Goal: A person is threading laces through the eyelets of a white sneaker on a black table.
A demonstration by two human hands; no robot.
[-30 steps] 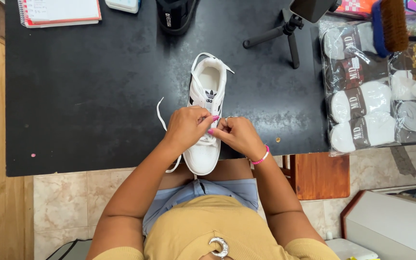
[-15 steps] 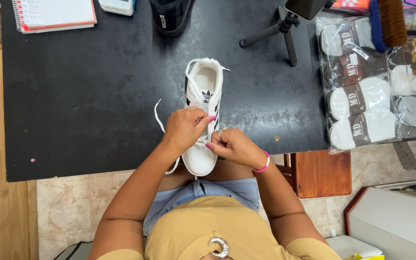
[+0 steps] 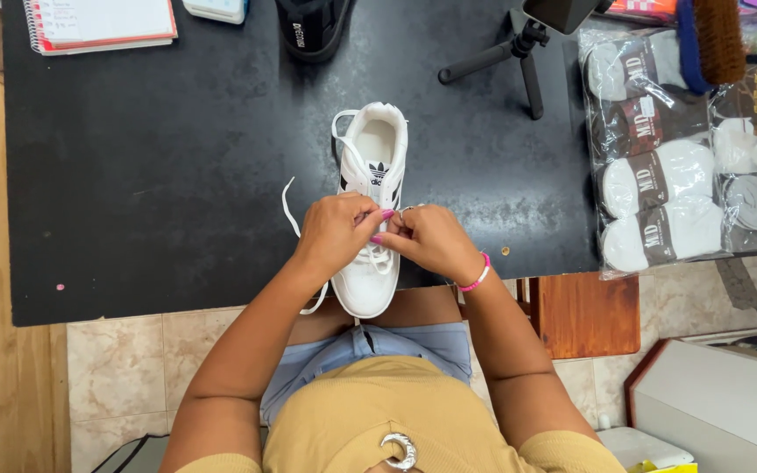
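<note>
A white sneaker lies on the black table, toe toward me and hanging over the near edge. Both my hands are bunched over its lacing area. My left hand pinches the white shoelace, whose loose end curls out to the left on the table. My right hand, with a pink bracelet at the wrist, grips the lace from the right, fingertips meeting those of the left hand. The lace's middle part is hidden under my fingers.
A black shoe stands at the table's far edge, with a red-edged notebook at far left. A small black tripod stands at right of the sneaker. Plastic packs of socks and a brush lie at right.
The view has shifted slightly. My hands stay on the lace over the sneaker, and my right hand has drawn in closer to the left.
</note>
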